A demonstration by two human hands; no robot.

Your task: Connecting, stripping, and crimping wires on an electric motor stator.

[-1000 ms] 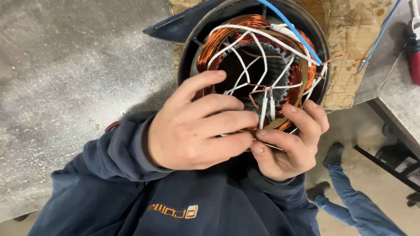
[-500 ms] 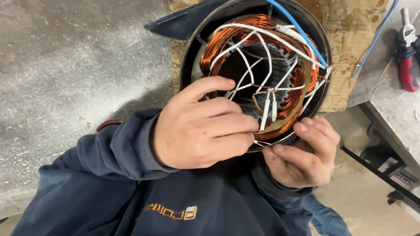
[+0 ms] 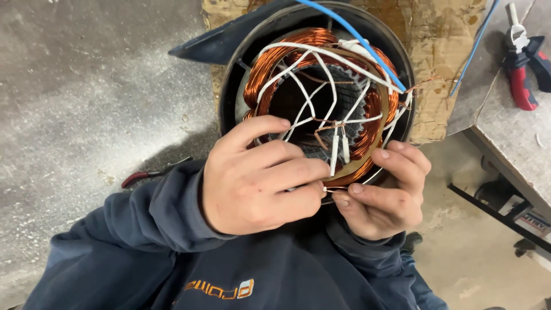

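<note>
Head view: your left hand (image 3: pixel 261 175) curls over the near rim of the stator (image 3: pixel 318 95), fingers bent and pressed together, with thumb and fingertips meeting at the lower edge. Your right hand (image 3: pixel 381 192) comes in from the other side, its fingers folded towards the left — between the two you pinch a thin white lead (image 3: pixel 332 188) just under the copper winding (image 3: pixel 270 63). The lead sits right at your fingertips, touching both hands; its visible stretch runs roughly left to right between them. The stator lies just beyond your knuckles, bore facing up at you, and white sleeved wires (image 3: pixel 313 86) cross the opening. A blue wire (image 3: pixel 356 40) slants over the far rim. Cardboard (image 3: pixel 442 63) lies under the housing. Red pliers (image 3: pixel 522 86) rest on the bench (image 3: pixel 511 132) to your right, well apart from your hands.
</note>
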